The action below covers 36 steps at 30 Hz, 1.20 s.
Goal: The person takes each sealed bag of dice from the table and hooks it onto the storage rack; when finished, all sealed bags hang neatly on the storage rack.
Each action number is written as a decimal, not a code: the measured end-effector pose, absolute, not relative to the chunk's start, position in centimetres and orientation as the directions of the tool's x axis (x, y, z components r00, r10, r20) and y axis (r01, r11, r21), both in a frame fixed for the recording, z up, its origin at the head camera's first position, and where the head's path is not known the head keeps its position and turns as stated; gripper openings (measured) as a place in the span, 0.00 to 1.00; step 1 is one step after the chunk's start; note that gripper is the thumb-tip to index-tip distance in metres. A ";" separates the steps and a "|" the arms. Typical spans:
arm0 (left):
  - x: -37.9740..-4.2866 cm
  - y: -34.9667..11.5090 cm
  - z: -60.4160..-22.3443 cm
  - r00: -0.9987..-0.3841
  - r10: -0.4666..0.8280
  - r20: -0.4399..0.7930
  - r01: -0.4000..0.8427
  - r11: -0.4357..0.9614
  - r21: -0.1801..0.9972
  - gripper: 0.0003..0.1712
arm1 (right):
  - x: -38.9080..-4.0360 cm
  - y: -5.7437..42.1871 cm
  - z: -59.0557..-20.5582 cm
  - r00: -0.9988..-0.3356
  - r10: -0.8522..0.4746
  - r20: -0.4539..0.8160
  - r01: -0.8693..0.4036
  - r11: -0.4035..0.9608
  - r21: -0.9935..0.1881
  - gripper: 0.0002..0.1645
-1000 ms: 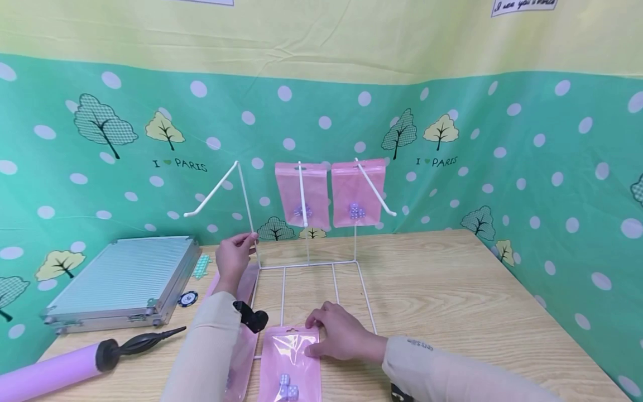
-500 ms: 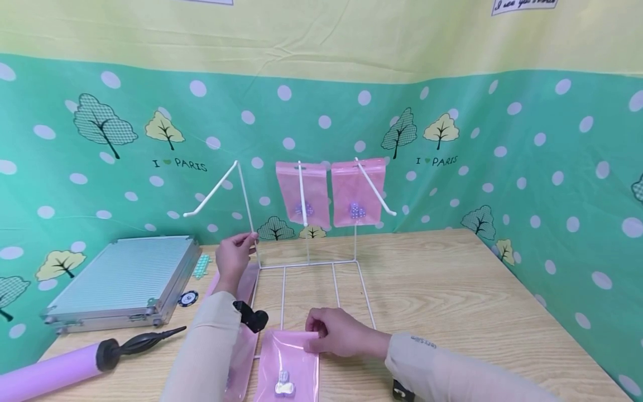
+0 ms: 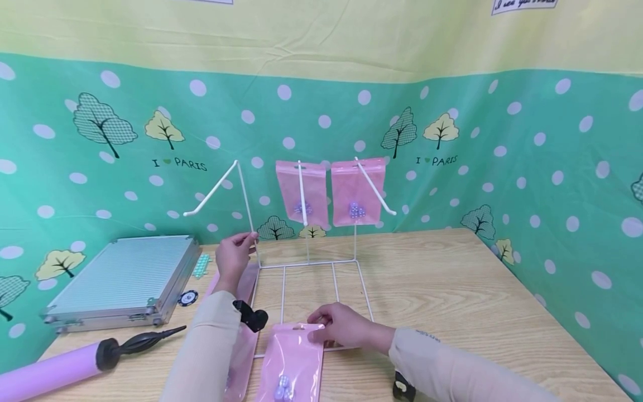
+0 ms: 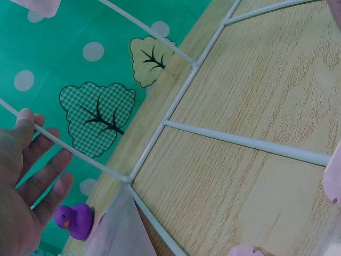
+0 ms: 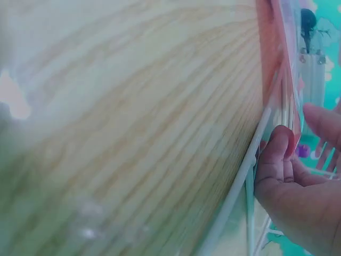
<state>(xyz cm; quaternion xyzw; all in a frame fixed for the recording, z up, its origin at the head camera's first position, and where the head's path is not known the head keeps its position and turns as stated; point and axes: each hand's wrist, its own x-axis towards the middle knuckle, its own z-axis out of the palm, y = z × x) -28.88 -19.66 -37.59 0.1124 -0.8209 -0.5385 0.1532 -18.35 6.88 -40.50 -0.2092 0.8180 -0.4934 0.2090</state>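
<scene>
My left hand [image 3: 235, 258] pinches the left upright of a white wire display rack [image 3: 245, 199] between thumb and fingers; the left wrist view shows the thin rod running through the grip. Low at the front, my right hand [image 3: 341, 325] pinches the top right corner of a pink zip bag [image 3: 296, 357]. Pale purple dice [image 3: 283, 388] lie in the bottom of that bag, which is tilted over the front of the rack's base. Similar pink bags hang on the rack, a middle bag [image 3: 311, 187] and a right bag [image 3: 346, 184]. The rack's left hook [image 3: 211, 190] carries nothing.
Further pink bags [image 3: 241, 357] lie under my left forearm. To the left are a silver case [image 3: 125, 279], a poker chip [image 3: 188, 298] and a purple hand pump [image 3: 55, 368]. A purple rubber duck [image 4: 80, 221] sits behind the rack's left corner. Patterned cloth [image 3: 527, 167] surrounds the table.
My right hand has tipped the front pink bag and shifted it slightly right, and its dice have slid inside. The left hand stays on the rack's upright.
</scene>
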 end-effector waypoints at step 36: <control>-28.8 -19.8 -37.6 -0.929 -0.349 0.125 -0.029 0.404 0.915 0.22 | -19.0 9.9 -37.3 -0.806 -0.592 0.020 -0.270 0.336 -0.902 0.07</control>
